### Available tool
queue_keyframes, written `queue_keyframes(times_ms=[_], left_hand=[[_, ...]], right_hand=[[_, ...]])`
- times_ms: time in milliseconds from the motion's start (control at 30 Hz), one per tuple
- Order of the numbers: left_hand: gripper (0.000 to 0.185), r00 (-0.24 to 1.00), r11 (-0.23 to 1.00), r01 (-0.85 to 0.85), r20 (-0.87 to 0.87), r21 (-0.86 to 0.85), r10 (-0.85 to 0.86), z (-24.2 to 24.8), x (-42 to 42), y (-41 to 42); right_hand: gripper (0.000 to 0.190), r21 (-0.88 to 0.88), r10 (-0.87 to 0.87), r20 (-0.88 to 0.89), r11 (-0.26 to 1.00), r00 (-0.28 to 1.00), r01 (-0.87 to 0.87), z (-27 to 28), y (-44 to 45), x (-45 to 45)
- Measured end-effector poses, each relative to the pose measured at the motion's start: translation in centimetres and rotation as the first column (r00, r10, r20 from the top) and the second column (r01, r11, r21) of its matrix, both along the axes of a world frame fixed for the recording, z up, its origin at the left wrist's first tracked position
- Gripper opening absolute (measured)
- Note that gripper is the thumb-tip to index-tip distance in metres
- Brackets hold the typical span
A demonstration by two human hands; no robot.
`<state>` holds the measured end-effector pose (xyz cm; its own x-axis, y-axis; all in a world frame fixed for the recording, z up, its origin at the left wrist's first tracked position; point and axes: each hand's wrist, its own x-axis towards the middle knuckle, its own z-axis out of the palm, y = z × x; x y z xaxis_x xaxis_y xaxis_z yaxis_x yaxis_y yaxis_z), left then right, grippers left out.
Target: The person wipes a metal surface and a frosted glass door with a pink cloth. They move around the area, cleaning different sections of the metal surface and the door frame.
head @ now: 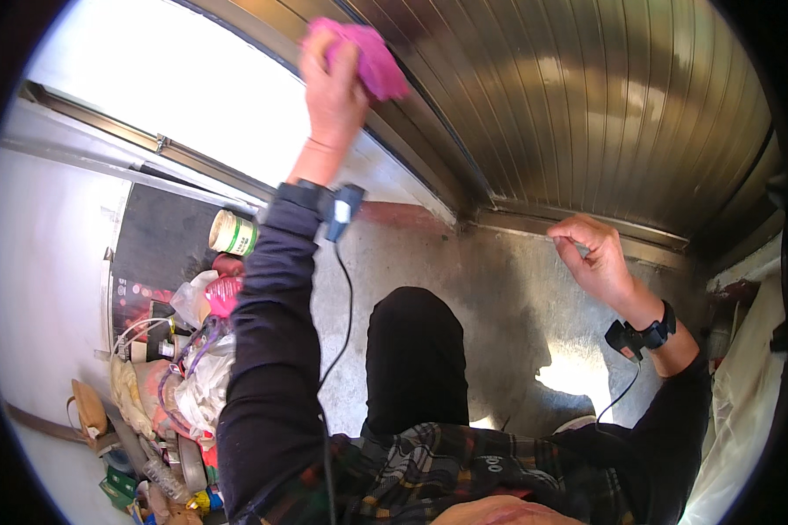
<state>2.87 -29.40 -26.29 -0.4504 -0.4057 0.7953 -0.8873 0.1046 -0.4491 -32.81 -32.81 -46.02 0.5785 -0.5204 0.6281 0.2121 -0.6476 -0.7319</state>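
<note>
My left hand [335, 85] grips a bunched pink cloth [371, 59]. It holds the cloth up against the metal frame [420, 144] beside a ribbed, brownish metal door panel [584, 111]. Lower and to the right, my right hand [591, 256] has its fingers curled in, thumb close to the index fingertip, and nothing shows between them. That hand appears in front of the panel's bottom rail [584, 230]; whether it touches the rail cannot be told. Each wrist wears a dark strap with a small cabled device.
Clutter lines the left wall: a white tub [233, 233], a pink packet [223, 295], plastic bags [207, 374] and a clear bottle [164, 479]. Bright light fills the opening [171, 79] at upper left. Pale sheeting [748, 387] hangs at right. My knee [417, 361] juts over the concrete floor [499, 282].
</note>
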Motion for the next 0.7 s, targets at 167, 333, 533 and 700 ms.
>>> queue_keyframes(times_ms=[167,333,533,700], left_hand=[[0.035,0.827,0.881,-0.46,0.415,0.111,0.38,4.5,0.6,0.2],[0.032,0.759,0.809,-0.538,0.554,0.235,0.344,-1.0,1.8,0.1],[0.028,0.76,0.773,-0.491,0.631,0.401,0.155,-12.9,2.0,0.4],[0.025,0.778,0.654,-0.494,0.627,0.574,0.038,-21.6,2.4,-0.5]], right_hand=[[0.01,0.002,0.037,-0.004,0.999,0.999,-0.037,-0.5,-0.2,0.4],[0.01,0.011,0.033,-0.016,0.999,0.999,-0.033,-0.9,-0.4,0.5],[0.01,0.075,0.047,-0.031,0.996,0.998,-0.044,-1.6,-0.7,0.6],[0.012,0.096,-0.015,-0.038,0.995,0.999,0.018,-2.2,-1.1,0.7]])
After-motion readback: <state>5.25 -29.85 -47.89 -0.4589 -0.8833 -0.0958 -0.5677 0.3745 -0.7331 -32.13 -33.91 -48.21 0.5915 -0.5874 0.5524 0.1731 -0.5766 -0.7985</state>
